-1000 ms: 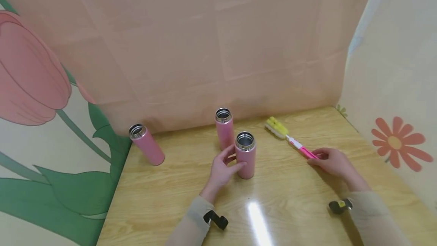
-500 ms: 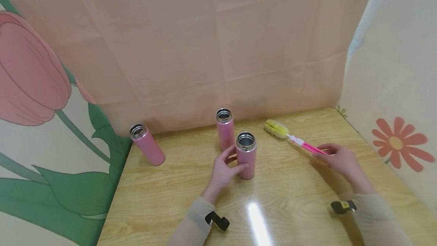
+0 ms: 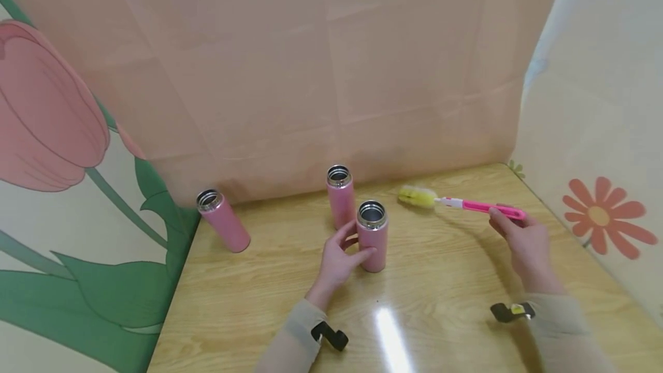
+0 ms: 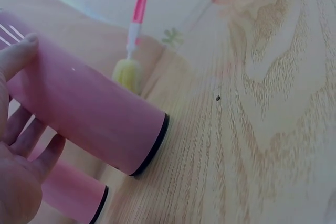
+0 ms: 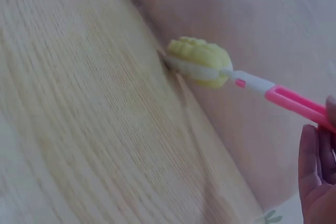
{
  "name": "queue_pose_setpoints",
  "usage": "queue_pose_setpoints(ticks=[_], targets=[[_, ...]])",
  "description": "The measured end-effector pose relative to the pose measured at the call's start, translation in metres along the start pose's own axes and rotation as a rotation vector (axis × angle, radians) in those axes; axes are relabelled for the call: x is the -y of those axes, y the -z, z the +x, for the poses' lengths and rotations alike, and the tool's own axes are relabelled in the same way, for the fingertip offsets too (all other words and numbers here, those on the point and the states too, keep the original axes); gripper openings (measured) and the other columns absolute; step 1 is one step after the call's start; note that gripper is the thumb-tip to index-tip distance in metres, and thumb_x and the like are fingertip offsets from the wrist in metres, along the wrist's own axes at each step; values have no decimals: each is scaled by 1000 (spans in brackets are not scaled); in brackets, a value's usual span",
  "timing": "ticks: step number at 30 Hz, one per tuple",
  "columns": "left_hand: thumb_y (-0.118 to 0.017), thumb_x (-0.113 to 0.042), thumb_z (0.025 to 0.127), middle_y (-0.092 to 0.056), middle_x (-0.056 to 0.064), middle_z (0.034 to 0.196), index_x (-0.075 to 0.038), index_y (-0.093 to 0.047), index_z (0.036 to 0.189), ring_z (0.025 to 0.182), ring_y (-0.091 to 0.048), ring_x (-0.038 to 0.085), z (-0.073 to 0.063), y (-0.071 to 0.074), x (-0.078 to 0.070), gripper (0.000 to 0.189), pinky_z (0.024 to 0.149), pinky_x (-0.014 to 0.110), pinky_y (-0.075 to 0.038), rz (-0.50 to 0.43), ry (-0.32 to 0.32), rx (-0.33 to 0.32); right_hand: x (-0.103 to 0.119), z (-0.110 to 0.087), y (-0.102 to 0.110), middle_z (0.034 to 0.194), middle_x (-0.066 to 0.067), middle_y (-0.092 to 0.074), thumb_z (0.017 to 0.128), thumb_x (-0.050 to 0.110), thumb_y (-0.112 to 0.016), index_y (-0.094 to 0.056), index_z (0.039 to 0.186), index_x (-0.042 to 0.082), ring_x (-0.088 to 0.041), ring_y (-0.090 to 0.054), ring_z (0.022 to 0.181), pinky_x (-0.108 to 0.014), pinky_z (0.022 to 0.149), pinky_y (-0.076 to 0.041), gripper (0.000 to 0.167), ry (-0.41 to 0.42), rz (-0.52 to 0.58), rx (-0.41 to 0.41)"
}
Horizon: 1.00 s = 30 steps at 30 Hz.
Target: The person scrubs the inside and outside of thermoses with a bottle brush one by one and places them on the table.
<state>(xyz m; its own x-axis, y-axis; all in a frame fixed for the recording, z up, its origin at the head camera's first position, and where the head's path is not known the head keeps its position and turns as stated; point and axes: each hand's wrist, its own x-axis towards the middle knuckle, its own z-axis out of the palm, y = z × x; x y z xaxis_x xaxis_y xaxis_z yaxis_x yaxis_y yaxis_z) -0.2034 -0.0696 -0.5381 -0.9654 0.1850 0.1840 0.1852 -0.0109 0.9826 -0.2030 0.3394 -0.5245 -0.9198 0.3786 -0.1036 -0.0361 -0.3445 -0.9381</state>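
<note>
My left hand point(image 3: 338, 261) holds an upright pink vacuum bottle point(image 3: 380, 242), thumb on its near side and the other fingers around its left. Its steel mouth has no lid. In the left wrist view the bottle's dark base point(image 4: 152, 150) is at the table. My right hand point(image 3: 527, 243) pinches the pink handle of a bottle brush point(image 3: 479, 206) near its end. The brush points left, its handle above the table and its yellow sponge head point(image 5: 197, 59) low at the table's back edge. Just behind the held bottle stands a second pink bottle point(image 3: 342, 203).
A third lidless pink bottle point(image 3: 228, 226) stands at the left of the wooden table point(image 3: 248, 304). A pink cloth backdrop point(image 3: 290, 73) hangs along the back edge, and a flower-patterned wall point(image 3: 595, 120) borders the right side.
My right hand has raised the brush handle off the table and swung its end right and back, so the brush lies more sideways. The left hand and the bottles have kept their places.
</note>
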Motion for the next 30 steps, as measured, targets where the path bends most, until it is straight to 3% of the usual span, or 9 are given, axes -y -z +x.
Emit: queue_pose_setpoints(ticks=[7, 13, 22, 30], targets=[[-92, -10, 85, -63, -1, 149, -17, -62, 150, 132, -62, 26, -2, -4, -4, 71, 118, 48, -46, -18, 39, -36, 2, 3, -21, 107, -10, -70, 89, 0, -86, -74, 112, -5, -17, -77, 95, -31, 90, -61, 27, 112, 309, -106], [-92, -8, 86, -64, 0, 148, -17, -63, 149, 131, -63, 25, -1, -5, -5, 70, 115, 42, -50, -33, 41, -39, 16, 3, -38, 107, -15, -67, 88, -2, -84, -67, 116, -11, -23, -75, 100, -35, 93, -61, 34, 235, 519, -201], [-91, -11, 87, -63, -1, 149, -18, -63, 147, 138, -59, 24, 1, -5, -5, 66, 118, 40, -46, 10, 35, -29, 60, -7, -61, 105, -19, -65, 90, -4, -80, -62, 120, -11, -33, -78, 98, -42, 90, -61, 35, 368, 759, -187], [-90, -11, 88, -61, -1, 150, -19, -62, 146, 138, -59, 23, 0, -6, -5, 65, 117, 36, -47, -19, 49, -18, 107, -26, -89, 105, -18, -66, 93, -1, -76, -62, 125, -10, -29, -75, 97, -44, 94, -60, 37, 425, 819, -96]])
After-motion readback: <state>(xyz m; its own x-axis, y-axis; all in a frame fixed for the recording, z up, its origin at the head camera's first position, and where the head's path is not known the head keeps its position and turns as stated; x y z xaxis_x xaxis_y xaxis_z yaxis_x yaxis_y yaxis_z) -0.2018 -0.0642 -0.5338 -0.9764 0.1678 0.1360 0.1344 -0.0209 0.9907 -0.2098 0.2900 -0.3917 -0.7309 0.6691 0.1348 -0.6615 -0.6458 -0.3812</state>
